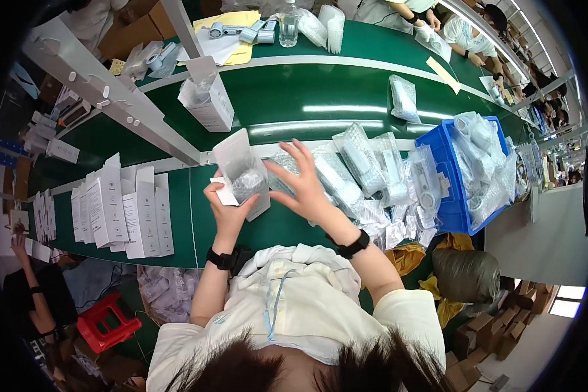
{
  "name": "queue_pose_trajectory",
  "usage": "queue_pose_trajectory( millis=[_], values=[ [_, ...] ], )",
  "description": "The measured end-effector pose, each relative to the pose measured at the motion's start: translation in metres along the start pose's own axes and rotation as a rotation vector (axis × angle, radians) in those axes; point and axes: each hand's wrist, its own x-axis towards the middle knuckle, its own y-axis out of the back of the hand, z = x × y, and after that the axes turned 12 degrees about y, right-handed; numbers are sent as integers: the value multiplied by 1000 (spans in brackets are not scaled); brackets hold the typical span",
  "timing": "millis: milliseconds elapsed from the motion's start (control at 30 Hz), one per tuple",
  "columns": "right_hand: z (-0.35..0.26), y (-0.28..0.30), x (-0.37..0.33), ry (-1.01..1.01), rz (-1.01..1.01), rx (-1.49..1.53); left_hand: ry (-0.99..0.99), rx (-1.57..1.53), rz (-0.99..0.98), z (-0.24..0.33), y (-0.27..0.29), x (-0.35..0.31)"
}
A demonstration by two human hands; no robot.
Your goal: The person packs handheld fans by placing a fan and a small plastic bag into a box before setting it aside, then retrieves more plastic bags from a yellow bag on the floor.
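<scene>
My left hand (227,215) is closed around a small white cardboard box (231,154) with its top flaps raised. Inside the box, a clear bubble-wrapped item (248,183) shows at the opening; what the wrap contains is hidden. My right hand (307,191) is at the box's right side, fingers spread and holding nothing; I cannot tell whether a fingertip touches the box. Just beyond that hand lie several bubble-wrapped devices (363,160) in pale blue and white. Small clear plastic packets (398,228) are heaped in front of them.
Upright white boxes (140,215) stand in rows at left. A blue bin (452,199) full of wrapped pieces is at right. Across the green conveyor belt (294,91), an opened box (209,108) and a wrapped pack (404,99) rest. A metal post (117,95) rises at left; co-workers sit opposite.
</scene>
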Motion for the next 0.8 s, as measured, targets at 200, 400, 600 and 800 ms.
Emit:
queue_pose_trajectory(
  millis=[200,400,600,800],
  values=[
    [49,73,-155,-612,-439,-572,49,31,-11,-15,37,-16],
    [60,74,-201,-397,-521,-762,-50,76,-18,-1,37,-17],
    [40,108,-148,-587,-349,-681,-51,301,46,41,46,-14],
    [-19,52,-9,11,148,93,39,246,91,47,47,-1]
  ],
)
